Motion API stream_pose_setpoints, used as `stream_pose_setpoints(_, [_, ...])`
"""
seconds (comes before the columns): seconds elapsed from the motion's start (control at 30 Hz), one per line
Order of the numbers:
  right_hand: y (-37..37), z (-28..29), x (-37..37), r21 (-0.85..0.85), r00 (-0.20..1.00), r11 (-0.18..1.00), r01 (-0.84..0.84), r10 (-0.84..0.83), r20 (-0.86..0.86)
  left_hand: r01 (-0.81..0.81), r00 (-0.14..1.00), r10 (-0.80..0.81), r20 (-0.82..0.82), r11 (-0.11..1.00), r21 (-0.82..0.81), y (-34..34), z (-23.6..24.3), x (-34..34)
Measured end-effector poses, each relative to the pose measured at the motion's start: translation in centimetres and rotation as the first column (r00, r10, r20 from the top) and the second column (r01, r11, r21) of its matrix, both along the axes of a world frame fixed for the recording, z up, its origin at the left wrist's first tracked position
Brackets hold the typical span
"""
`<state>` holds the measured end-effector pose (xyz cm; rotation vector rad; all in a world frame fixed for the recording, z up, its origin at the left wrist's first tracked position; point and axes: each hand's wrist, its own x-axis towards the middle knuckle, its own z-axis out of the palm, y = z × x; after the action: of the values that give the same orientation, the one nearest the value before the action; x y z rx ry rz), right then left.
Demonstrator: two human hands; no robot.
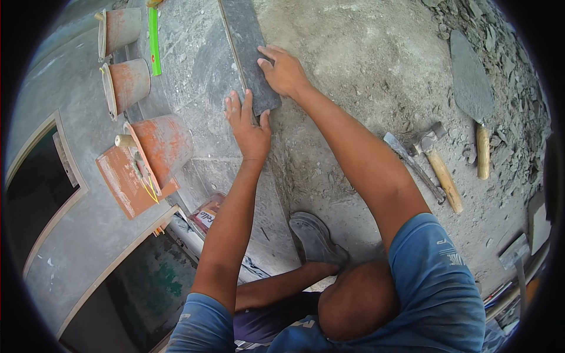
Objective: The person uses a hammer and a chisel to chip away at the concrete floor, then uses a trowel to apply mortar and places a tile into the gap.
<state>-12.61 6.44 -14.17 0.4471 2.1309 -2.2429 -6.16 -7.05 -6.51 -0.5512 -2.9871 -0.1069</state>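
Observation:
A long dark grey tile (254, 50) runs from the top edge toward the middle, with a pale edge along its left side. My left hand (252, 130) is at its near end, fingers spread and pointing forward, the thumb by the tile's near corner. My right hand (285, 73) is at the tile's right edge, its fingers stretched over the dark surface. Neither hand is wrapped round anything. The tile lies where grey paving (203, 100) at the left meets rough sandy ground (353, 65) at the right.
Three orange-stained buckets (168, 144) lie at the left, beside a brown plate (120, 185) and a green level (155, 41). At the right are a trowel (471, 76), a hammer (442, 173), a metal bar (412, 165) and rubble (509, 112). My boot (315, 235) stands below.

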Motion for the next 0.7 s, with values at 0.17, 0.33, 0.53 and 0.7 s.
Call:
stream_pose_setpoints(0.17, [1.1,-1.6,-0.6,0.127,0.985,0.983,-0.133,0.146,-0.093,0.016,1.0,-0.017,0.008,0.999,0.028,0.6,-0.6,-0.1])
stream_pose_setpoints(0.33, [3.4,1.3,-0.6,-0.009,0.999,0.999,-0.046,0.046,0.006,0.021,1.0,-0.021,-0.016,1.0,0.0,-0.2,-0.2,-0.3])
stream_pose_setpoints(0.53, [2.3,-1.2,3.0,0.08,0.987,0.987,0.142,-0.135,-0.087,0.021,1.0,-0.021,-0.002,1.0,-0.009,0.4,-0.4,-0.1])
stream_pose_setpoints(0.7, [-0.3,-0.3,7.7,0.522,0.968,0.852,-0.038,0.161,-0.191,0.027,1.0,-0.028,0.002,0.999,0.031,-0.1,-0.2,-0.2])
